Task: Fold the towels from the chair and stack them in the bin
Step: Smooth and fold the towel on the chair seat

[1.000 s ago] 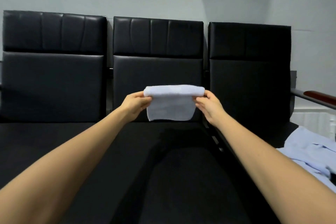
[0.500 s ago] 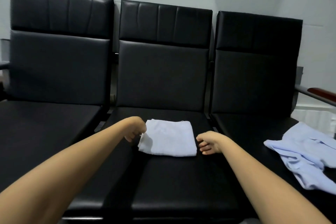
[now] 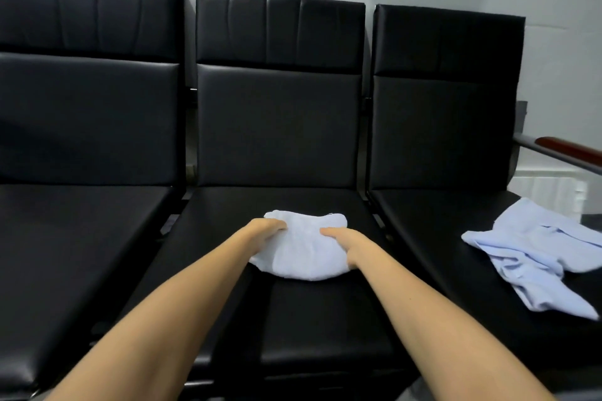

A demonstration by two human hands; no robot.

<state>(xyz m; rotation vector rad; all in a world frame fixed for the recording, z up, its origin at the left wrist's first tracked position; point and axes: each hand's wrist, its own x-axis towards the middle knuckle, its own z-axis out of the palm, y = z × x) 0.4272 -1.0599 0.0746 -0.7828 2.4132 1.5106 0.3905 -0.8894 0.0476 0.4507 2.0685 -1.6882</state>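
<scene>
I am watching both hands working on the folded towel (image 3: pixel 303 257), which is lying on the middle seat (image 3: pixel 325 319) of the black bench. The left hand (image 3: pixel 265 233) is curling its fingers over the towel's left edge and gripping it. The right hand (image 3: pixel 347 246) is lying along the right side with its fingers on top. It seems to be clasping that edge, though its thumb is hiding from me. A crumpled pale blue cloth (image 3: pixel 534 257) is sitting on the right seat (image 3: pixel 439 221), well apart.
</scene>
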